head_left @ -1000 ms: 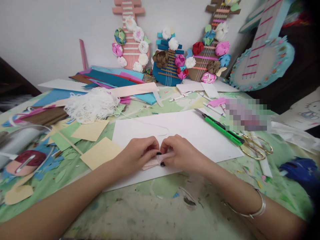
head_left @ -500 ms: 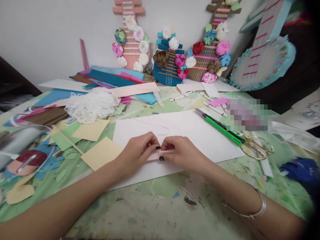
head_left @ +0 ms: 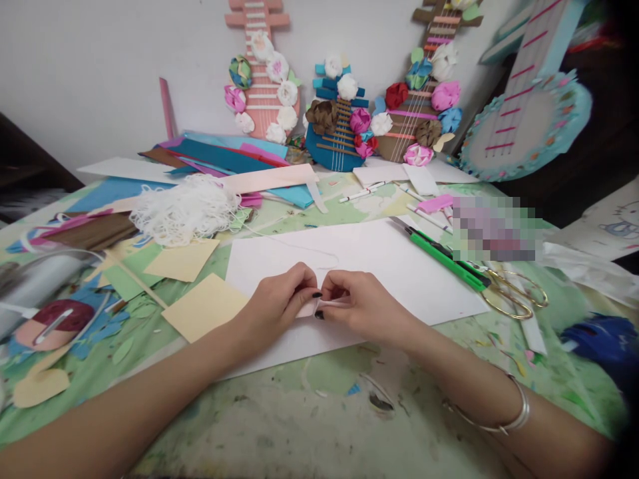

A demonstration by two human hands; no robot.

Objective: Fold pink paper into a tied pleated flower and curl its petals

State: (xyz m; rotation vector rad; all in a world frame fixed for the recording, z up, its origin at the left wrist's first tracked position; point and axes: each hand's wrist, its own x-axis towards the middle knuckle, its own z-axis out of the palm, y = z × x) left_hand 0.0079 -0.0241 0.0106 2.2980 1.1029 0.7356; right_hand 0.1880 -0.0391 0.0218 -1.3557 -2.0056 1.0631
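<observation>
My left hand (head_left: pixel 277 303) and my right hand (head_left: pixel 372 305) meet over a large white sheet (head_left: pixel 424 283). Both are closed, pinching a small pale pink piece of folded paper (head_left: pixel 309 308) between thumbs and fingers. Most of the paper is hidden by the fingers. A thin white string (head_left: pixel 307 250) runs from the tangled heap of string (head_left: pixel 184 209) across the sheet to just beyond my fingertips. Whether its end is in the pinch, I cannot tell.
Right of my hands lie a green cutter (head_left: pixel 446 259) with its blade out and gold-handled scissors (head_left: pixel 514 293). Yellow paper squares (head_left: pixel 207 306) lie at left, near a corded pink-and-maroon device (head_left: pixel 54 324). Paper-flowered model instruments (head_left: pixel 334 143) lean against the wall.
My fingertips have shifted slightly on the pink paper, and my right thumb has moved a little to the left. Both hands stay in the same place. Nothing else has visibly moved.
</observation>
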